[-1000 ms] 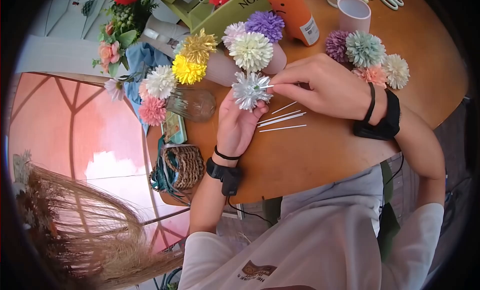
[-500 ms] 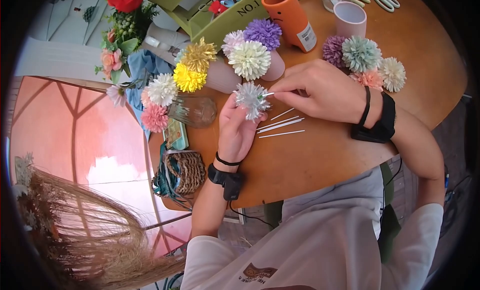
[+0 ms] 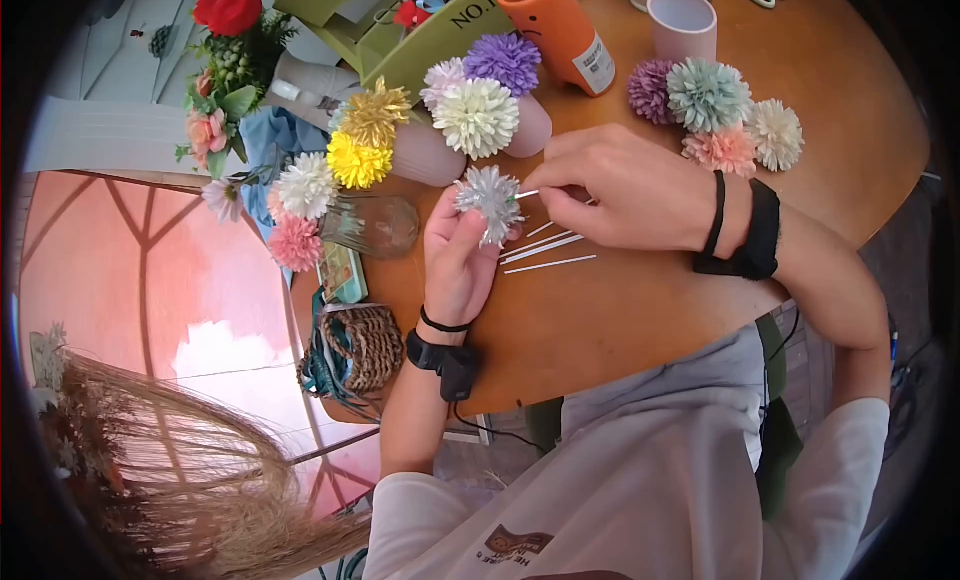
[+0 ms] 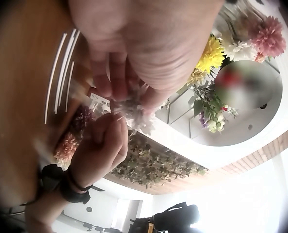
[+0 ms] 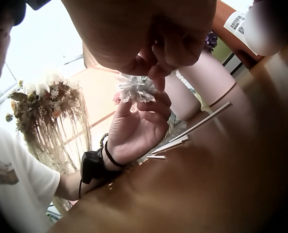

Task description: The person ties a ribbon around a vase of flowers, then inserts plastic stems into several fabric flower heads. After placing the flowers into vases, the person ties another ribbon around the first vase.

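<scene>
My left hand (image 3: 456, 268) holds a silver tinsel pompom flower (image 3: 487, 202) between thumb and fingers, above the table. From the right, my right hand (image 3: 625, 195) pinches a thin white stick (image 3: 527, 194) whose tip meets the green base on the flower's side. In the right wrist view, the silver flower (image 5: 136, 89) sits at the left fingertips, with the right fingers close beside it. Several loose white sticks (image 3: 550, 266) lie on the table just below the hands; the left wrist view shows these sticks (image 4: 62, 73) too.
Behind the hands stand pale pink vases with pompom flowers (image 3: 476, 118), an orange vase (image 3: 570, 40) and a green box (image 3: 440, 30). More pompoms (image 3: 710, 96) lie by a pink cup (image 3: 683, 25) at right. A glass jar (image 3: 375, 226) and woven basket (image 3: 362, 348) are at left.
The silver flower has turned so its green base faces the right hand instead of upward. The right hand keeps its pinch on the stick. The head view has shifted slightly.
</scene>
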A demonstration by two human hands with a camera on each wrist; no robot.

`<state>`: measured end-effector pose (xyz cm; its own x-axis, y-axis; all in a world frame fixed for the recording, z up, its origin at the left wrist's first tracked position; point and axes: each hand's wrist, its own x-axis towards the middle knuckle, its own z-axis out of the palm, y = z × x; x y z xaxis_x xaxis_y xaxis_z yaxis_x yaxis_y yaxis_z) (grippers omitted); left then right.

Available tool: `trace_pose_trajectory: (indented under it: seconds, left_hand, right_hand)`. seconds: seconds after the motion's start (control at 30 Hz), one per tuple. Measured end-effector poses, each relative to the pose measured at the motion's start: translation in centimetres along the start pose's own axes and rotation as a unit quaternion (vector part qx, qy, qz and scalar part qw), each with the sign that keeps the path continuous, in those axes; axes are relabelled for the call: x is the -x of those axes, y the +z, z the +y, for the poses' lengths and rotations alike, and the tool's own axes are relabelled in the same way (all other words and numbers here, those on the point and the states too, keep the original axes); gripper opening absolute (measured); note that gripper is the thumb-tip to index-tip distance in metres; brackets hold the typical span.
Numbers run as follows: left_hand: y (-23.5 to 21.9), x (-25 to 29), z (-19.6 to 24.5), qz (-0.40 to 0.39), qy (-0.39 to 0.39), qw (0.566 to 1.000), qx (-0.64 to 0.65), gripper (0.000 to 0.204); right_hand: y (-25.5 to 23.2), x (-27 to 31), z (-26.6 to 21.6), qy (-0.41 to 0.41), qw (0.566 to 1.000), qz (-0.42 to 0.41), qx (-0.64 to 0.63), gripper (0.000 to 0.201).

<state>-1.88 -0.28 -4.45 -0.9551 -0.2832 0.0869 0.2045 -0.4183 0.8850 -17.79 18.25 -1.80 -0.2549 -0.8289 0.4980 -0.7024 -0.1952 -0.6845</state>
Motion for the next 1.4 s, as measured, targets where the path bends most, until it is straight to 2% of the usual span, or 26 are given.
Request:
trace_pose_trajectory:
  seconds: [0.07, 0.3, 0.4, 0.43, 0.47, 0.57, 0.67, 0.7, 0.8, 0.83, 0.93, 1.07, 1.17, 1.4]
  left_hand:
    - [-0.7, 0.0, -0.1, -0.005, -0.002, 0.999, -0.037, 0.036]
    - [-1.3, 0.2, -0.8, -0.025, 0.006, 0.993, -0.113, 0.04]
    - [0.4, 0.0, -0.4, -0.005, 0.04, 0.996, -0.078, 0.042]
    - [1.1, 0.2, -0.3, 0.03, 0.033, 0.998, -0.043, 0.045]
    - [0.9, 0.2, -0.2, 0.021, 0.022, 0.999, -0.041, 0.044]
    - [-0.1, -0.1, -0.2, -0.01, 0.004, 0.999, -0.043, 0.043]
    - [-0.2, 0.2, -0.3, -0.032, -0.005, 0.997, -0.075, 0.039]
    - [0.1, 0.2, -0.2, -0.035, -0.008, 0.996, -0.084, 0.037]
    - [0.2, 0.4, -0.3, -0.031, -0.013, 0.991, -0.128, 0.031]
    - [0.2, 0.4, -0.3, -0.028, -0.011, 0.989, -0.144, 0.03]
    - [0.5, 0.4, -0.3, -0.024, -0.001, 0.98, -0.196, 0.027]
    - [1.1, 0.6, -0.2, -0.056, 0.003, 0.967, -0.249, 0.021]
    - [1.5, 0.9, 0.1, -0.061, -0.011, 0.96, -0.275, 0.016]
    - [1.6, 1.0, 0.1, -0.06, -0.002, 0.955, -0.292, 0.01]
  right_hand:
    - [0.5, 0.0, 0.5, -0.022, 1.0, 0.02, 0.001, 0.018]
    - [0.2, 0.0, 0.8, -0.016, 1.0, -0.01, 0.015, 0.018]
    - [0.1, 0.0, 0.5, 0.008, 1.0, -0.008, 0.006, 0.016]
    - [0.0, -0.1, 0.4, 0.016, 1.0, -0.006, -0.006, 0.015]
    - [-0.1, -0.3, 0.3, 0.024, 1.0, -0.003, -0.016, 0.016]
    - [0.3, -1.0, 0.9, -0.066, 0.988, 0.138, -0.007, 0.016]
    - [-0.7, -1.0, 0.9, 0.047, 0.99, 0.079, -0.111, 0.018]
    - [0.0, -1.1, 1.8, 0.031, 0.984, 0.106, -0.142, 0.02]
    - [-1.1, -1.1, 1.1, 0.166, 0.947, -0.012, -0.274, 0.02]
    - [-0.7, -1.2, 1.5, 0.159, 0.954, -0.008, -0.253, 0.024]
    - [0.1, -1.2, 1.5, 0.196, 0.913, -0.024, -0.356, 0.025]
    - [0.2, -1.2, 0.7, 0.244, 0.894, -0.019, -0.376, 0.026]
    - [0.2, -1.1, 0.6, 0.243, 0.913, -0.001, -0.327, 0.032]
    - [0.2, -1.0, 0.0, 0.222, 0.921, -0.016, -0.32, 0.03]
